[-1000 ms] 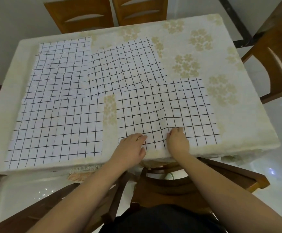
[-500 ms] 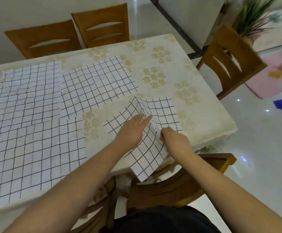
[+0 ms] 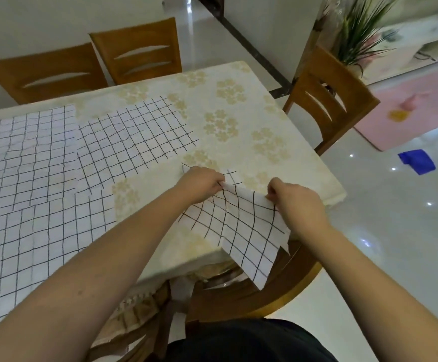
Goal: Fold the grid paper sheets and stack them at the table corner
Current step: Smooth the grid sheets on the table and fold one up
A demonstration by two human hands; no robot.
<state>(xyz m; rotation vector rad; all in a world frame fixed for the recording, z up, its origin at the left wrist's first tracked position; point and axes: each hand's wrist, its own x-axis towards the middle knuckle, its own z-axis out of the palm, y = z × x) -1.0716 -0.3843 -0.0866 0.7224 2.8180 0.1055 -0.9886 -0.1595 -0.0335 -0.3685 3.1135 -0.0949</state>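
At the near right corner of the table (image 3: 286, 131), at about 5 o'clock on its top, you had one grid paper sheet (image 3: 241, 226) half lifted and doubled over. Your left hand (image 3: 202, 188) was closed, pinching the raised upper edge at its left end. Your right hand (image 3: 300, 202) was closed on the same edge at its right end. The lower part of the sheet hung past the table edge, above the chair seat (image 3: 252, 296) below it.

The sheet appeared thin, light and limp. It sagged between your two grips and showed ripples across its lines. I judged it easy to crease and easy to tear or crumple if pulled hard. Corners and edges were the sound places to take hold, as you had done; a one-handed grip in the middle would likely have let it flop.

Three more sheets lay flat and unfolded: one at 12 o'clock from your hands (image 3: 134, 139), one at 10 o'clock (image 3: 24, 152) and one at 8 o'clock (image 3: 37, 239). All were white with hand-drawn black grids, the lines slightly wavy.

The tablecloth (image 3: 220, 126) was cream with pale gold flower clusters and looked smooth, so sheets might slide on it. No folded stack was visible at any corner.
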